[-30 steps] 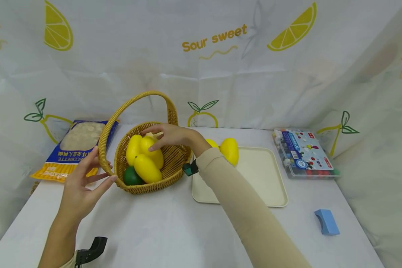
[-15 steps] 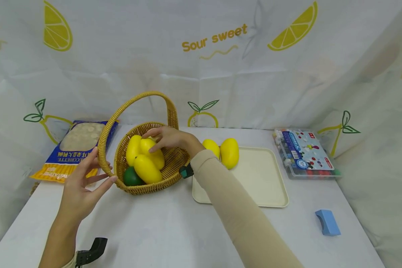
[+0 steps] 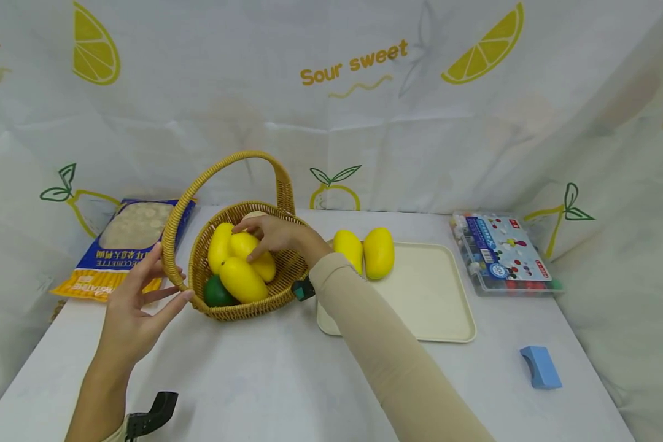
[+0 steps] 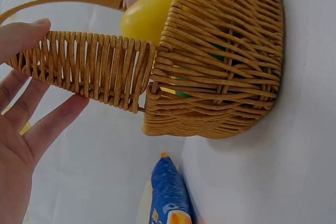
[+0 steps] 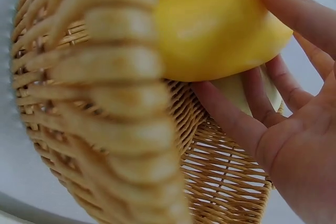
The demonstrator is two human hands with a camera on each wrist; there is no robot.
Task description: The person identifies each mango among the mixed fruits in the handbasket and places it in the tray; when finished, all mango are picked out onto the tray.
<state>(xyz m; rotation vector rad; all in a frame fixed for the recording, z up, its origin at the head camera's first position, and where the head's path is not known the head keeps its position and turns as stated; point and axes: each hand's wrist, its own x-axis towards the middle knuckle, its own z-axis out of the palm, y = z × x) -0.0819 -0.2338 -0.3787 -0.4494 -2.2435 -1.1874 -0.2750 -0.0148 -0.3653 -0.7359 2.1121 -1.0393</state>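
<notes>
Nearest us, at the lower left of the frame, the left hand (image 3: pixel 138 310) pinches the basket's handle (image 3: pixel 169 236), thumb on one side, the other fingers spread on the other, as half a second ago. At the lower right we see a blue block (image 3: pixel 541 367). Left of centre stands the basket (image 3: pixel 254 310), holding a green fruit (image 3: pixel 218 292), a front mango (image 3: pixel 244 280), a left mango (image 3: pixel 219 247) and the gripped mango (image 3: pixel 243 245). The right hand (image 3: pixel 282 235) is clamped on that last one, thumb and fingertips at opposite sides; both have shifted slightly, the mango lower and rightward. With the sleeve (image 3: pixel 376 331) also shifted, we see more of two mangoes (image 3: pixel 379 253) on the tray (image 3: pixel 431 301), right of centre. Farther back lie a pasta bag (image 3: pixel 127 245) at left and a plastic box (image 3: pixel 505 255) at right, before a printed curtain (image 3: pixel 331 135).
</notes>
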